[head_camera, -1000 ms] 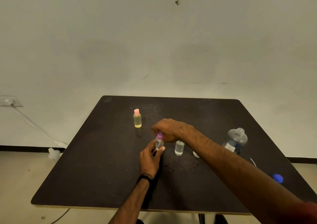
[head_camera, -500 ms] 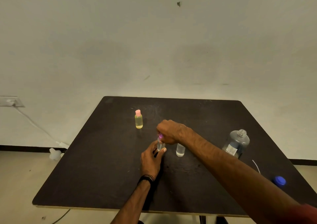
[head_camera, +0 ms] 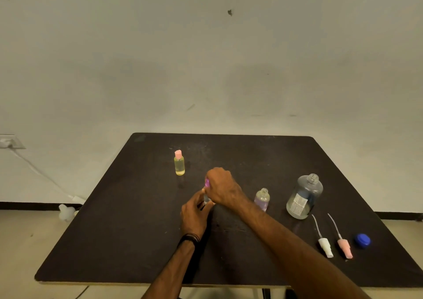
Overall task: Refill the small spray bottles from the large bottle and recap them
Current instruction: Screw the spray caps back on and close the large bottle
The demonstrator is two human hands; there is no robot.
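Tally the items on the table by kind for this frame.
Small bottles: 3 (yellow, capped pink; one gripped by both hands; purple, uncapped)
Large bottle: 1, uncapped
Loose spray heads: 2 (white; pink)
Blue cap: 1
Total: 7

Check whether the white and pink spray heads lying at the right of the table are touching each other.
Apart. The head view shows a plain strip of dark table between the white spray head and the pink spray head along their whole length.
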